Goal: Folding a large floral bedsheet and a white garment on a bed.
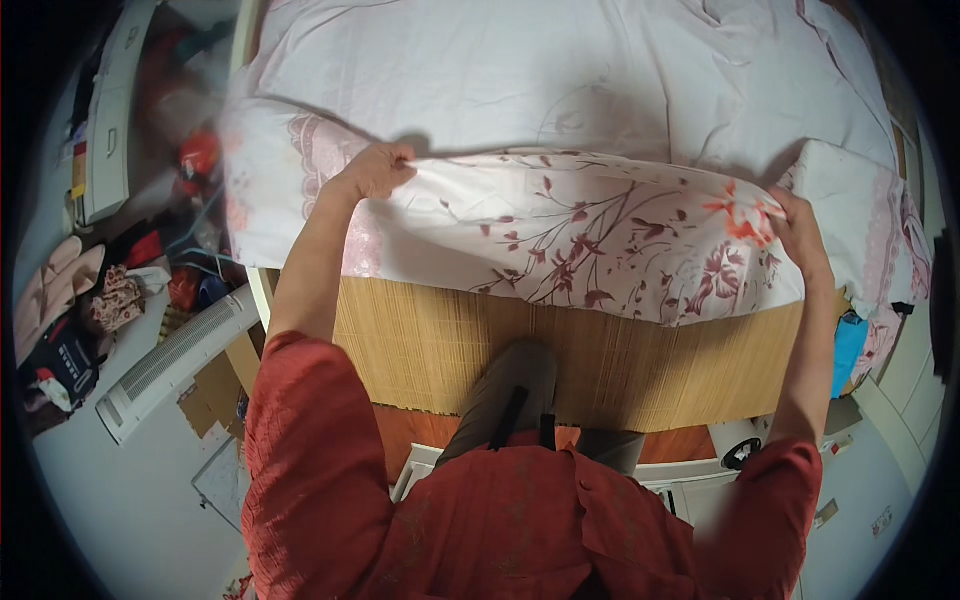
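Note:
A white bed sheet printed with dark red branches and an orange-red flower stretches between my two hands. My left hand pinches its edge on the left, beside a pink lace-patterned band. At the right, my right hand grips the same edge close to the orange-red flower. This strip of cloth is raised a little and hangs toward me. Its lower edge lies over a bamboo mat on the bed. Beyond my hands the paler, wrinkled part of the sheet spreads across the bed.
My knee rests on the near part of the mat. To the left stand a white drawer cabinet, a long white heater-like unit and a heap of clothes. A bright blue cloth hangs at the right edge of the bed.

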A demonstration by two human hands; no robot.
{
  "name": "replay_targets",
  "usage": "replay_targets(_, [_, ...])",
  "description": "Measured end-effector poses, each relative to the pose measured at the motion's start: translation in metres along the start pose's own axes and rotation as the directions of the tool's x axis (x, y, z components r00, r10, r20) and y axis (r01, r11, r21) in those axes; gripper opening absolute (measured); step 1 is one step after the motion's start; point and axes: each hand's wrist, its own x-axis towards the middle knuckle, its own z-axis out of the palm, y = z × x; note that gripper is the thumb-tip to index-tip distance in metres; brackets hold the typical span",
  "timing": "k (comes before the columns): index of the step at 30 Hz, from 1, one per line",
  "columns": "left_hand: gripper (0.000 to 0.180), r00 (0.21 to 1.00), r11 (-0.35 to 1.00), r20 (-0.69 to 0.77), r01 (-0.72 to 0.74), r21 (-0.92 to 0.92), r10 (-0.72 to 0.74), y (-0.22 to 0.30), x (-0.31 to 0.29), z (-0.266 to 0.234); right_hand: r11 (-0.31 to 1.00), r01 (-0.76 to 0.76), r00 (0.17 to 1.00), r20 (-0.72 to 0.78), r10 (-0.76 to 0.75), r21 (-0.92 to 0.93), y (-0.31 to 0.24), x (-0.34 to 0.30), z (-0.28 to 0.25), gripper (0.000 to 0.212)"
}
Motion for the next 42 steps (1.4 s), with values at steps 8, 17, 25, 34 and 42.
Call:
replay_targets(8, [0.039,0.334,0.904,-0.842,-0.213,0.37,0.423,0.044,0.008,0.019,0.927,-0.364,0.899,-0.292,0.325,-0.088,0.03,0.022,0.006,0.032])
replay_targets(17, [0.047,0.481,0.952,-0.826,-0.066,0.298,0.292,0.015,-0.009,0.108,0.967,-0.122,0.827,-0.562,-0.026,-0.223,-0.039,0.01,0.067,0.032])
replay_targets(25, [0.078,0.786,0.666,-0.171,-0.363,0.652,0.595,0.023,-0.065,0.214,0.5,-0.847,0.345,-0.532,0.773,0.178,0.094,-0.158,0.144,0.037])
replay_targets(34, [0.036,0.855,0.663,-0.239,-0.153,0.732,0.461,0.02,-0.058,0.21,0.123,-0.268,0.336,-0.027,0.941,0.956,0.137,-0.152,0.202,0.042])
replay_targets(42, [0.054,0.992,0.835,-0.064,0.129,0.534,-0.113,0.061,-0.119,0.238,0.317,-0.205,0.448,-0.2,0.872,0.926,0.108,-0.232,0.272,0.033])
